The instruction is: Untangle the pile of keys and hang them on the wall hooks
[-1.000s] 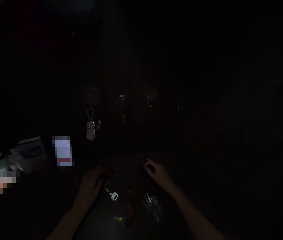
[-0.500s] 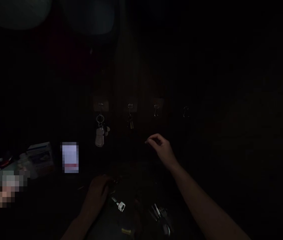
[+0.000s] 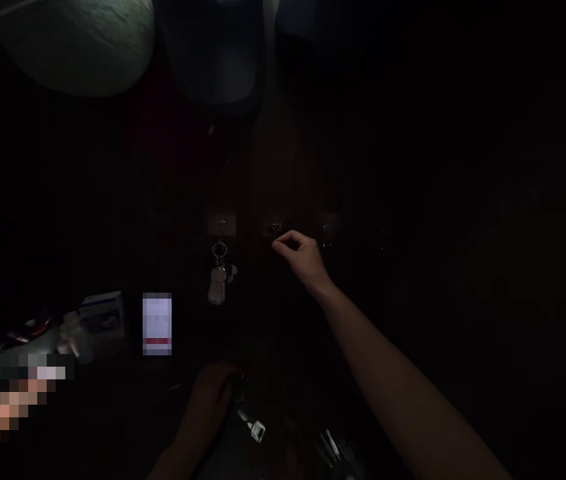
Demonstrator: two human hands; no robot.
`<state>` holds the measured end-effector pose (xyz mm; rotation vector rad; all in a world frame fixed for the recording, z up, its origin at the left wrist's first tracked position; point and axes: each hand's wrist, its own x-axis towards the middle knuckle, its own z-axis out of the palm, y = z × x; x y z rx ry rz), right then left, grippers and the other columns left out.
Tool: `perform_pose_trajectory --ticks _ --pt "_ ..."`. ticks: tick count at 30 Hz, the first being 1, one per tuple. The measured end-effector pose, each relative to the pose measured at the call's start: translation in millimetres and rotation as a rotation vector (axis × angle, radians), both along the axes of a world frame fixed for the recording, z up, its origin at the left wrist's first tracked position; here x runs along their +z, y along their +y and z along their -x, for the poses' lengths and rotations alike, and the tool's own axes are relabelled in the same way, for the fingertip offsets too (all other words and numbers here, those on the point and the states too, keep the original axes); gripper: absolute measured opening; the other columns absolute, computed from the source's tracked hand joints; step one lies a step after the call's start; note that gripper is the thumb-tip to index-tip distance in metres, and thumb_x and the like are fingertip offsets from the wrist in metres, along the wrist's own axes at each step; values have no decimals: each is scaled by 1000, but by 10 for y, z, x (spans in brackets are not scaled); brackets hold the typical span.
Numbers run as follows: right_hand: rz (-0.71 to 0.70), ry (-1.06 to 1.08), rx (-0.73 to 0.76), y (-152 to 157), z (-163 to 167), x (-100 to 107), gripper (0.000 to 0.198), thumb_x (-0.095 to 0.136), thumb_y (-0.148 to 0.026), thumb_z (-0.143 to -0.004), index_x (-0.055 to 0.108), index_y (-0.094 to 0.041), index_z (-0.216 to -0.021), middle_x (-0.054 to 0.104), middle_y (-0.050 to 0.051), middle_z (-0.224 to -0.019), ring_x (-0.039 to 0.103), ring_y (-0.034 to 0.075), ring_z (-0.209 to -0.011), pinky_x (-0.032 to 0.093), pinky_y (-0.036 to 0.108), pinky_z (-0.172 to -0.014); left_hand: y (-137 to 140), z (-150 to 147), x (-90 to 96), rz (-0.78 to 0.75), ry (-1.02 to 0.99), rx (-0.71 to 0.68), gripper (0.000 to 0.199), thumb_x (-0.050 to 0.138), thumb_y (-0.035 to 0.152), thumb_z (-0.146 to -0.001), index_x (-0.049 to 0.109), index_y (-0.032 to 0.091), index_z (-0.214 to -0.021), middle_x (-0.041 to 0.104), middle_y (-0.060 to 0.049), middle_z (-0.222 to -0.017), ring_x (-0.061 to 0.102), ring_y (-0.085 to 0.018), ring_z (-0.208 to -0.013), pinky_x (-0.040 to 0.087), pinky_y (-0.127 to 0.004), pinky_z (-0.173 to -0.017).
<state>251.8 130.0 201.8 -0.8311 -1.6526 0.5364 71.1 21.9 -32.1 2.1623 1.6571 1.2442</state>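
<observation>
In the head view my right hand (image 3: 305, 260) is raised at the second hook (image 3: 277, 227), thumb and forefinger pinched together just below it. Whatever sits between those fingertips is too small and dark to make out. From the first hook (image 3: 221, 223) hangs a key ring with a pale fob (image 3: 217, 285). My left hand (image 3: 210, 390) rests low on the dark surface, its fingertips lost in shadow beside some small items. Close to it lies a loose key (image 3: 257, 430). Further right is a bunch of keys (image 3: 333, 445), partly lit.
A third hook (image 3: 327, 230) and a faint fourth hook (image 3: 387, 239) continue the row rightward. On the left stand a lit phone-like screen (image 3: 157, 323), a box (image 3: 103, 323) and a small bottle (image 3: 77, 337). Caps or bags (image 3: 213, 60) hang above. Most surroundings are very dark.
My right hand has moved up and left to the second hook, now covering the small item seen hanging there. The view has shifted slightly; my left hand stays on the surface.
</observation>
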Motion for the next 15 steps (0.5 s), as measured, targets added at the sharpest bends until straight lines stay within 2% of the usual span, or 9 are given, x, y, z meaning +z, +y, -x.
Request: perform_pose_trajectory --ticks 9,15 --pt "-14 21 -133 243 51 -17 10 55 -26 -67 56 -19 -61 48 -5 -52 46 11 -53 34 23 -52 -26 -16 42 21 -11 0 28 44 14 -78 65 24 -95 69 -6 -99 62 -24 -94 49 -41 -83" --pt "95 116 -40 257 67 -25 10 56 -24 -65 57 -19 -74 43 -9 -47 44 10 -47 32 21 -47 19 1 -22 6 7 14 29 47 13 -75 66 25 -93 69 -6 -98 62 -24 -94 49 -42 -83"
